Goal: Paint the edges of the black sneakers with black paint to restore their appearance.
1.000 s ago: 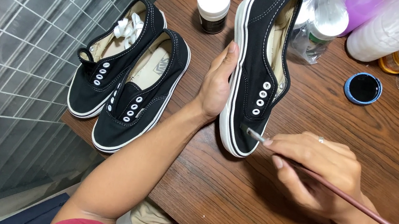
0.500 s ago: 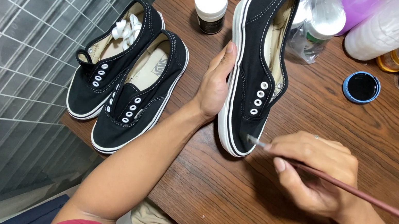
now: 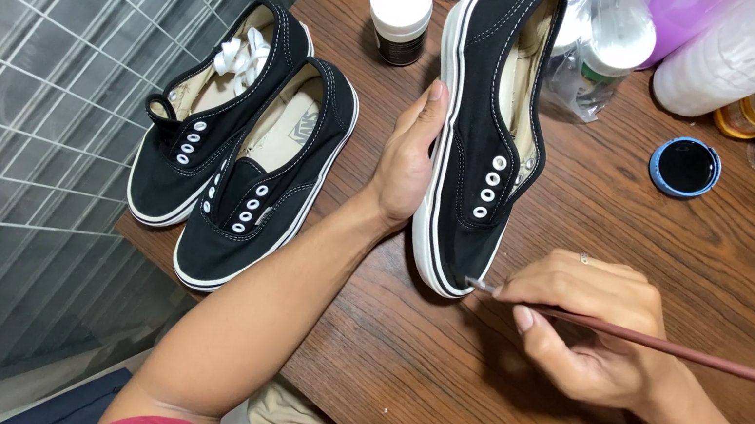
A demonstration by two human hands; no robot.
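The left hand [image 3: 409, 162] gripped a black sneaker [image 3: 486, 139] on the wooden bench [image 3: 590, 242]; the right hand [image 3: 592, 331] pinched a thin brush [image 3: 673, 350] at its white sole, near a white-lidded jar [image 3: 401, 4].

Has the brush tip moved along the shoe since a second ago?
Barely: the brush tip stays at the toe sole edge of the black shoe, held in the right hand.

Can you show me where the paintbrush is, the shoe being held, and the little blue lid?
paintbrush [image 3: 673, 350]: head view, on the reddish-brown handle beside the right hand.
black shoe [image 3: 480, 148]: head view, on the black canvas side near the eyelets.
blue lid [image 3: 685, 168]: head view, on its dark middle.
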